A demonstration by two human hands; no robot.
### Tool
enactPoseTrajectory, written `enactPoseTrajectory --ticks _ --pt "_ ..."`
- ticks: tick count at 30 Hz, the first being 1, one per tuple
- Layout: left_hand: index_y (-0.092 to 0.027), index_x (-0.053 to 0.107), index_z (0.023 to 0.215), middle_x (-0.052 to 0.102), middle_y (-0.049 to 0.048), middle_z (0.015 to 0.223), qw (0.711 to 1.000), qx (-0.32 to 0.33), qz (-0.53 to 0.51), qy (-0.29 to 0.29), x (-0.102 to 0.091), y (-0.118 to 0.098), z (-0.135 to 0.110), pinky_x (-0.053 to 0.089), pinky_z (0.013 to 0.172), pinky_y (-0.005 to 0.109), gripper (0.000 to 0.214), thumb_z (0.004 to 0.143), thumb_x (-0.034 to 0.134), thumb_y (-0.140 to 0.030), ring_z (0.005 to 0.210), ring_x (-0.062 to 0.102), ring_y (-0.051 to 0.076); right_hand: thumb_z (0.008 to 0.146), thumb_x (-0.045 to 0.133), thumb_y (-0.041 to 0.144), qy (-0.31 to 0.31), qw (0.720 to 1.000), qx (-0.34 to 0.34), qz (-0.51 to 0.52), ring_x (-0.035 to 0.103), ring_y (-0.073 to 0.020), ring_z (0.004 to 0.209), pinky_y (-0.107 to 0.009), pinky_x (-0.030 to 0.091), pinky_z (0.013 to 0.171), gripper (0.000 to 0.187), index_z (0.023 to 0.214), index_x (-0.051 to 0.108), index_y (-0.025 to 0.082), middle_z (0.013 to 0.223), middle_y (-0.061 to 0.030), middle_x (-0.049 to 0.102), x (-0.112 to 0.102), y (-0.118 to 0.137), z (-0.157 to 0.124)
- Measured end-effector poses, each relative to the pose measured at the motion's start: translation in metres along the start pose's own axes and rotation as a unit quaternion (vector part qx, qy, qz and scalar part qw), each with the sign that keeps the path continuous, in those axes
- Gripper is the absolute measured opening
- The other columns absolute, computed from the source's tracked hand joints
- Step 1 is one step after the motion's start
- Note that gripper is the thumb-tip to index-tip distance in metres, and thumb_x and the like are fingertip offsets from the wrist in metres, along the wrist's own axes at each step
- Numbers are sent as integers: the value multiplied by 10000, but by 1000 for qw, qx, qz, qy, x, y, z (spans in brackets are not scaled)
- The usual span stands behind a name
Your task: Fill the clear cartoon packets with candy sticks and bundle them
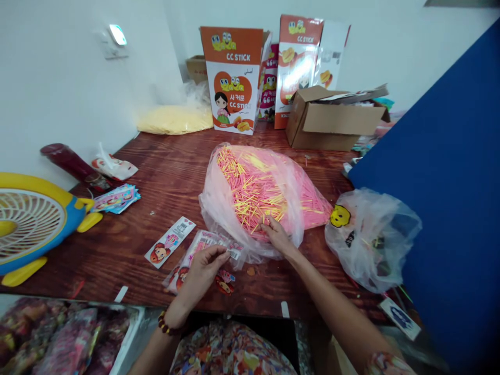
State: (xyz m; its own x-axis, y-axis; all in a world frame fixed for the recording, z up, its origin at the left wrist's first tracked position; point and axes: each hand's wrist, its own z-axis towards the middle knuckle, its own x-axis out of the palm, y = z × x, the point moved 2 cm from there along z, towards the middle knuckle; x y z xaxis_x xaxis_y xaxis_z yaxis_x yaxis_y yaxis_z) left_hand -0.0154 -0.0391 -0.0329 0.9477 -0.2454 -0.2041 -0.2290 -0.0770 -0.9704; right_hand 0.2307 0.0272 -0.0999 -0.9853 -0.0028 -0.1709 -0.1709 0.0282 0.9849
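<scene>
Sticks (246,195): lying mid-surface (167,177) in a clear bag (211,179), its mouth opening seemingly for easy reach.
Right hand (274,232): curling among them, bag's five o'clock; whether gripping any, I cannot tell.
Left hand (213,260): pinching a clear packet (235,252), seven o'clock, apparently steadying it.
Carton (234,78): standing at twelve.

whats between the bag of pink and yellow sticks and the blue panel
In the head view, a crumpled see-through plastic bag lies between the bag of pink and yellow sticks and the blue panel.
</scene>
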Motion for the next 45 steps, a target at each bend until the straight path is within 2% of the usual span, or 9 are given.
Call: enactPoseTrajectory --ticks 3,10,14,17,22,31,34,39,45 --pt "-154 662 737 588 -8 682 1000 1 -8 -1 2 1 -1 419 639 219 244 803 629 -386 662 508 135 819 511 355 5 1000 -19 24 581 -191 829 -323 434 812 193 965 539 231 796 6 649 -3 2 -4" --pt "-161 678 754 615 0 703 1000 6 4 4 4 0 2 430 645 221 264 825 615 -407 679 526 143 812 540 365 8 997 -9 -72 529 -170 732 -297 424 710 141 792 561 227 745 15 596 -2 5 -10" --pt "-163 662 733 604 -4 685 1000 6 10 -5 2 4 1 428 632 221 260 815 621 -405 671 518 144 783 570 436 -16 997 -1 71 594 -188 747 -340 469 770 218 856 572 230 716 11 631 -4 11 -6" --pt "-161 651 707 592 -10 666 1000 2 12 -2 2 9 0 416 615 215 265 820 619 -399 659 507 138 723 644 474 -34 978 41 203 619 -186 666 -342 502 703 312 901 558 232 676 16 632 -6 18 -3" --pt "-161 672 739 610 -9 683 1000 -2 -14 5 3 12 2 431 629 216 247 820 632 -391 672 531 141 670 720 469 -55 957 66 278 650 -198 693 -337 518 644 355 883 564 230 733 -9 661 -10 22 -2" --pt "-155 677 744 623 0 695 1000 -7 4 1 5 16 1 433 645 231 259 817 625 -398 672 541 147 658 667 354 -36 990 75 115 636 -192 701 -345 490 736 211 807 615 214 685 3 680 3 -1 -8" --pt "-159 670 733 619 2 691 1000 -13 -3 2 4 16 1 428 637 232 266 812 620 -408 669 534 150 753 576 372 -82 994 52 49 621 -193 710 -340 472 735 189 875 600 230 728 -5 676 -8 6 -5" --pt "-164 667 745 624 4 701 1000 -5 -1 4 4 17 1 425 645 233 262 824 617 -408 682 535 153 810 525 312 -148 964 -6 -220 577 -204 706 -315 403 653 87 758 550 246 719 -51 622 -38 21 19" --pt "-161 671 748 634 8 695 1000 -12 -14 16 6 18 0 437 640 235 262 835 604 -399 674 551 156 777 581 260 -122 960 -7 -251 574 -220 809 -306 400 710 158 651 486 246 718 -66 588 -26 10 35"
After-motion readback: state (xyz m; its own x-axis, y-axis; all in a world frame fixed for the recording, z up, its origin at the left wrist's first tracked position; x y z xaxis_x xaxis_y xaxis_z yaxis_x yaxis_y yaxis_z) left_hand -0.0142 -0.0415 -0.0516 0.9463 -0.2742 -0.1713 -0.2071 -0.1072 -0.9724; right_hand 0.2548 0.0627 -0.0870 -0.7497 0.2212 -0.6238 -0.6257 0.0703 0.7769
